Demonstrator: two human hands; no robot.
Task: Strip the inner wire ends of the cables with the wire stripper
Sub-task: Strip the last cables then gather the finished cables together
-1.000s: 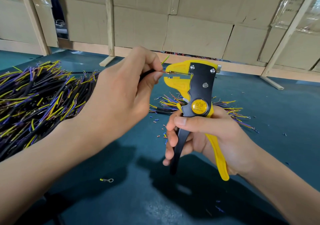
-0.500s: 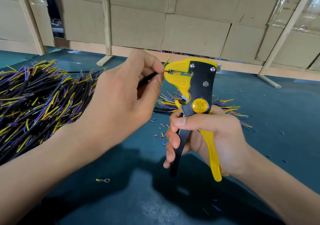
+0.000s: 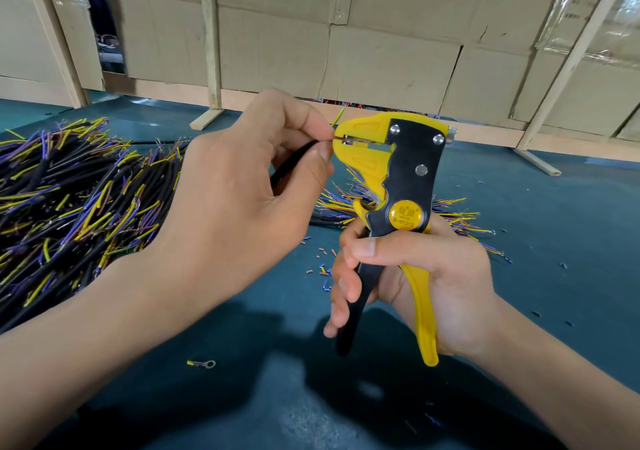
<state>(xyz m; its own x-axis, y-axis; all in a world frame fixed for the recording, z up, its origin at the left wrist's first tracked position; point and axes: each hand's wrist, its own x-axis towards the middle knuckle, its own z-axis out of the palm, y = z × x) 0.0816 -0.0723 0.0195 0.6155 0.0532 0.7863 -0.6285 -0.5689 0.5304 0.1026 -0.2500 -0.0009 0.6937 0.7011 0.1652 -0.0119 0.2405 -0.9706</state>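
Standing upright, wire stripper [image 3: 398,186] gripped by right hand [image 3: 426,276], left hand [image 3: 235,200] pinching cable [image 3: 294,162]

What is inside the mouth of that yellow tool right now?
A thin inner wire end sits between the closed yellow jaws of the wire stripper, fed in by the left hand pinching a black cable. How far the wire reaches inside is hidden. The right hand grips the handles.

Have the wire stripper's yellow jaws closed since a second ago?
Yes. The wire stripper now clamps the wire fed by the left hand; its handles in the right hand sit closer together.
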